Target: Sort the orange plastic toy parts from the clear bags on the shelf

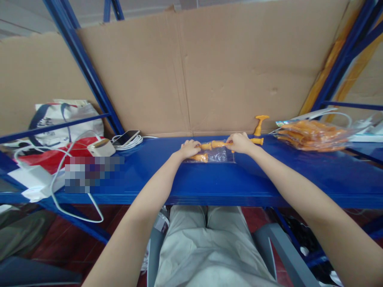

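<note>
My left hand point(190, 149) is closed around the left end of an orange plastic piece point(218, 144) with a bulged middle, above the blue shelf. At the same piece's right end, the fingers of my right hand point(240, 142) are pinched together. Beneath both hands lies a clear plastic bag point(218, 155). A second orange piece point(200, 158) with a flared end rests on the bag's left part, by my left hand. Another flared orange end point(257, 141) sticks out just right of my right hand. An orange T-topped piece point(259, 125) stands upright behind it.
Bagged orange pieces point(314, 135) sit at the right on the blue shelf point(221, 179). A phone point(127, 137), coiled white cable point(131, 143), charger point(101, 148), red bag point(60, 155) and white tote bag point(68, 123) are at the left. Cardboard point(239, 67) walls the back.
</note>
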`<state>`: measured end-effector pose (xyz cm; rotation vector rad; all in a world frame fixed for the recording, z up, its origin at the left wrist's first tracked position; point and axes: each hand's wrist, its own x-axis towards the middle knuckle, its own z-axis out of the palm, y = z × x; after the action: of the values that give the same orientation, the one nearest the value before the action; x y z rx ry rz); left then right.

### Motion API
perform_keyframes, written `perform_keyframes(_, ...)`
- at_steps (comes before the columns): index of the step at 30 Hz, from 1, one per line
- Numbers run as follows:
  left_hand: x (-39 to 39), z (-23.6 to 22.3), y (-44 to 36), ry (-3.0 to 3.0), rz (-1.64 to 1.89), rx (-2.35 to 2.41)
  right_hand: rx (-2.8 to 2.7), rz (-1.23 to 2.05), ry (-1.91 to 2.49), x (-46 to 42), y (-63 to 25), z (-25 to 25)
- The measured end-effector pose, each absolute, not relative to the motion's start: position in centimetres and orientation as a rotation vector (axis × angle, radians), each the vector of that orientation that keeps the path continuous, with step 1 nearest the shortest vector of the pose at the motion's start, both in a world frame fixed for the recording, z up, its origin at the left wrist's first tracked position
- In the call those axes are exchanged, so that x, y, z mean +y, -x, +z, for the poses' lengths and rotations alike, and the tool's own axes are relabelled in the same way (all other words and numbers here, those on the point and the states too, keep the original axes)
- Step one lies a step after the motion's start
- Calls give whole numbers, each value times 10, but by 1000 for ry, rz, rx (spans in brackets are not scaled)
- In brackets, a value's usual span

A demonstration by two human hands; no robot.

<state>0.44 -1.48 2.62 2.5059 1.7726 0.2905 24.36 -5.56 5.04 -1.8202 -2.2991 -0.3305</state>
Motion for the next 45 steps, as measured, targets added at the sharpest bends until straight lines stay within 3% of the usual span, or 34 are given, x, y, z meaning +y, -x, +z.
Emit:
perform_keyframes(26, 10, 13, 6, -2714, 429, 1312, -2243, -281, 1903, -57, -242, 51)
perform_keyframes(36, -11, 20, -2, -2487, 402, 1993, -2295, -135, 1806, -54, -242, 49)
perform_keyframes(45, -5, 17, -11, -2379, 441, 1989, -2358, -59, 1695, -54, -245, 49)
